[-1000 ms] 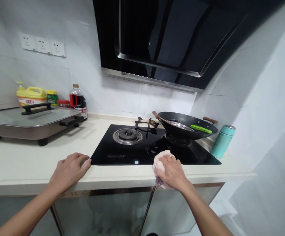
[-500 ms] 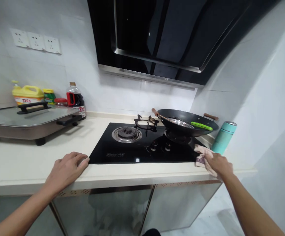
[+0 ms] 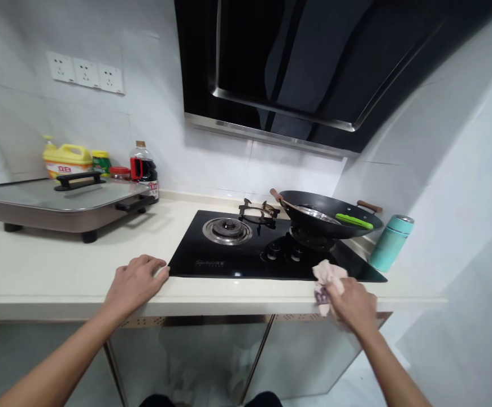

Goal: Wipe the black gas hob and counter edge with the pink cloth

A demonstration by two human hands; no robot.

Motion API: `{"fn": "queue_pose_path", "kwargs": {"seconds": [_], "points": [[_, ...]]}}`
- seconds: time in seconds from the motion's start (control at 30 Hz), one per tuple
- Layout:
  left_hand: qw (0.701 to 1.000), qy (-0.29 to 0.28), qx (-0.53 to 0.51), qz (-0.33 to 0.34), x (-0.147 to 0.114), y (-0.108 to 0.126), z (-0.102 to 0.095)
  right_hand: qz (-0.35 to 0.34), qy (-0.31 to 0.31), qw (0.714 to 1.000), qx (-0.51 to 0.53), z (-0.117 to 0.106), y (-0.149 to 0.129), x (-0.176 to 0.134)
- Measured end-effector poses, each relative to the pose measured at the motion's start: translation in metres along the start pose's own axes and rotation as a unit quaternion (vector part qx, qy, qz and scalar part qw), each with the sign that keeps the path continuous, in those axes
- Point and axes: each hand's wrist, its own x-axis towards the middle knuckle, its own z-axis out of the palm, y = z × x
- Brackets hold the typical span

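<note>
My right hand [image 3: 353,302] is closed on a crumpled pale pink cloth [image 3: 329,277] with a purple patch. The cloth lies over the front edge of the black glass gas stove [image 3: 246,268], towards its right side, and on the pale counter [image 3: 246,291]. My left hand [image 3: 138,282] rests on the counter with its fingers a little bent and apart, by the stove's front left corner; it holds nothing that I can see. Behind my right hand, a black wok [image 3: 326,226] sits on the right burner. A metal piece and a bright green handle [image 3: 353,221] lie inside it.
A lidded electric pan [image 3: 59,209] stands on the counter at left, with a yellow jug [image 3: 70,161] and a dark sauce bottle [image 3: 146,172] behind. A turquoise flask [image 3: 392,243] stands right of the stove. A loose pan support [image 3: 258,211] lies at the back. The range hood [image 3: 271,68] hangs above.
My right hand has drawn the cloth leftward along the stove's front edge, away from the right corner. My left hand stays by the front left corner. The camera view has turned slightly left.
</note>
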Motion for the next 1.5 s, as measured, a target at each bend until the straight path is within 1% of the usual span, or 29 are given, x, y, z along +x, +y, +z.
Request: {"fn": "queue_pose_path", "kwargs": {"seconds": [0.1,0.17,0.23,0.3,0.37,0.43,0.53,0.67,0.73,0.83,0.93,1.07,1.13,1.17,1.23,1.3,1.33,1.4,1.5], "points": [[1.000,0.001,-0.006,-0.003,0.002,-0.003,0.002,-0.114,0.035,0.992,0.046,-0.007,-0.079,-0.033],[1.000,0.009,-0.005,0.001,0.002,-0.004,0.004,-0.168,0.056,0.981,0.083,-0.010,-0.134,-0.055],[1.000,0.019,-0.005,0.004,0.002,-0.005,0.005,-0.214,0.074,0.966,0.125,-0.009,-0.181,-0.076],[1.000,0.026,-0.006,0.008,0.002,-0.006,0.006,-0.271,0.092,0.944,0.161,-0.006,-0.212,-0.093],[1.000,0.026,-0.006,0.014,0.003,-0.007,0.006,-0.332,0.114,0.921,0.171,0.002,-0.223,-0.105],[0.999,0.026,-0.006,0.019,0.004,-0.009,0.006,-0.390,0.132,0.899,0.152,0.012,-0.214,-0.110],[1.000,0.022,-0.006,0.020,0.005,-0.011,0.005,-0.443,0.165,0.874,0.114,0.032,-0.176,-0.106],[1.000,0.005,-0.006,0.020,0.005,-0.011,0.002,-0.440,0.258,0.855,0.099,0.061,-0.112,-0.086],[1.000,0.000,-0.004,0.019,0.004,-0.010,0.001,-0.427,0.285,0.853,0.091,0.074,-0.079,-0.075],[1.000,0.004,0.005,0.018,0.003,-0.009,0.001,-0.400,0.293,0.866,0.071,0.089,-0.024,-0.057],[1.000,0.011,0.019,0.022,0.002,-0.009,0.003,-0.347,0.281,0.894,0.040,0.096,0.042,-0.039],[0.999,0.023,0.012,0.018,0.002,-0.006,0.004,-0.233,0.242,0.942,-0.020,0.088,0.137,-0.012],[1.000,0.025,0.006,0.007,0.002,-0.003,0.003,-0.194,0.217,0.956,-0.047,0.081,0.175,0.001],[1.000,0.024,0.003,0.001,0.003,-0.002,0.002,-0.181,0.203,0.961,-0.056,0.077,0.189,0.007],[1.000,0.018,-0.003,-0.006,0.003,0.001,0.000,-0.156,0.181,0.969,-0.066,0.073,0.201,0.013],[1.000,0.013,-0.009,-0.009,0.003,0.004,-0.002,-0.119,0.172,0.975,-0.072,0.071,0.193,0.012],[1.000,0.012,-0.012,-0.010,0.003,0.005,-0.003,-0.102,0.170,0.977,-0.073,0.071,0.182,0.009],[1.000,0.014,-0.017,-0.014,0.003,0.006,-0.004,-0.086,0.169,0.979,-0.069,0.071,0.150,-0.002],[1.000,0.021,-0.018,-0.012,0.002,0.008,-0.005,-0.121,0.172,0.976,-0.049,0.070,0.083,-0.027]]}}
